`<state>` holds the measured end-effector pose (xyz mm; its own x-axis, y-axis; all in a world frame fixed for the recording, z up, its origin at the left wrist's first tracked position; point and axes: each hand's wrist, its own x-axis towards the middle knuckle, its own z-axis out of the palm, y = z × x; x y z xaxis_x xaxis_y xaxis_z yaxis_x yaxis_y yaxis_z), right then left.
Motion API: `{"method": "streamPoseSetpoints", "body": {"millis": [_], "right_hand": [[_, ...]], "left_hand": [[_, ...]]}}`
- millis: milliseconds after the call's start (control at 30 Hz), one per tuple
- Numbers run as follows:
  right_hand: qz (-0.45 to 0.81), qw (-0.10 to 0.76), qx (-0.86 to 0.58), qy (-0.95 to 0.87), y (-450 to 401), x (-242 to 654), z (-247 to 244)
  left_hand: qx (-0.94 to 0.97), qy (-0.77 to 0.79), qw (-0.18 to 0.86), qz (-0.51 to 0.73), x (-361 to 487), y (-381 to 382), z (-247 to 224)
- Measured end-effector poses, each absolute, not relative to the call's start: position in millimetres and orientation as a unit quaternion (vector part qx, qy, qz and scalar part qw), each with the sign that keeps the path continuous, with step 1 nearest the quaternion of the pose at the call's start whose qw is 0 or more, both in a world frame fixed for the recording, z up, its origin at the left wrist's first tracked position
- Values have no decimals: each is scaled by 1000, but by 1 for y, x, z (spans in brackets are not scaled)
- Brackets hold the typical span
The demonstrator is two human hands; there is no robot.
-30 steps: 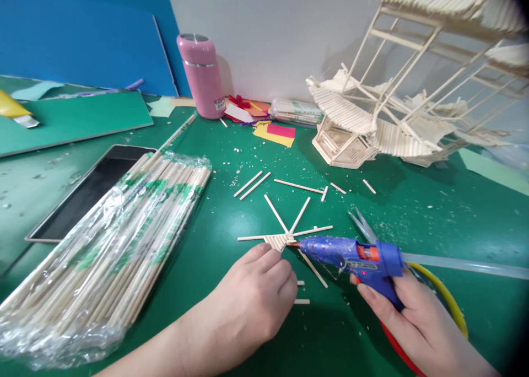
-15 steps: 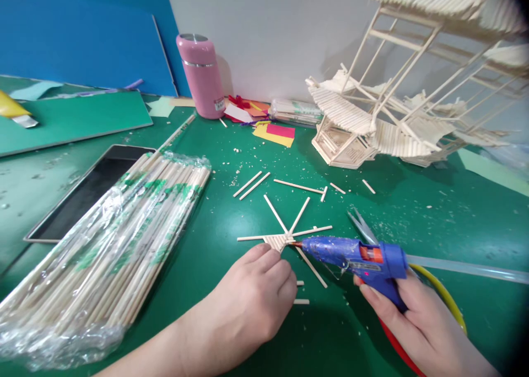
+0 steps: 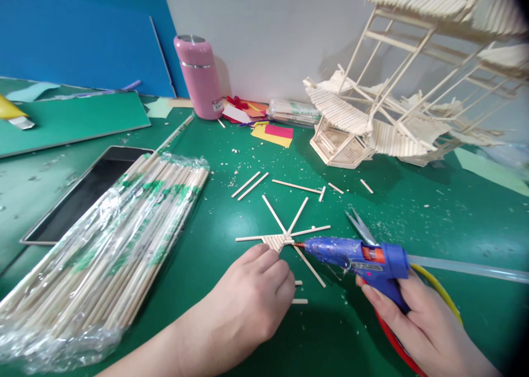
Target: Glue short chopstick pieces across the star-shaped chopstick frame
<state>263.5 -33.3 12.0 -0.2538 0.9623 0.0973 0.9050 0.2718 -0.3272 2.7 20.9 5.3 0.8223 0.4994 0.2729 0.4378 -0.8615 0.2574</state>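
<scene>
Right hand (image 3: 425,316) wrapped round gun (image 3: 347,253), whose long axis points left, nozzle (image 3: 299,244) close by the middle of the star (image 3: 274,241) on green table (image 3: 198,239), just beyond the nearer left hand (image 3: 256,297), fingertips hidden, so can't tell whether they pinch it.

A plain pale-grey wall (image 3: 264,41) rose behind the green tabletop (image 3: 221,228) — glossy enough to catch a soft, whitish patch of light near its middle — while a broad blue panel (image 3: 74,43) stood upright at the back left and faint shadows dimmed the wall's lower part.
</scene>
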Motion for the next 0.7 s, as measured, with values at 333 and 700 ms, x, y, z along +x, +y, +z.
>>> {"method": "streamPoseSetpoints", "body": {"millis": [333, 700], "right_hand": [[111, 141, -603, -777, -34, 264, 11], [97, 151, -608, -774, -35, 264, 12]], "left_hand": [[949, 254, 93, 161, 2, 19, 2], [949, 253, 96, 159, 1, 19, 3]]}}
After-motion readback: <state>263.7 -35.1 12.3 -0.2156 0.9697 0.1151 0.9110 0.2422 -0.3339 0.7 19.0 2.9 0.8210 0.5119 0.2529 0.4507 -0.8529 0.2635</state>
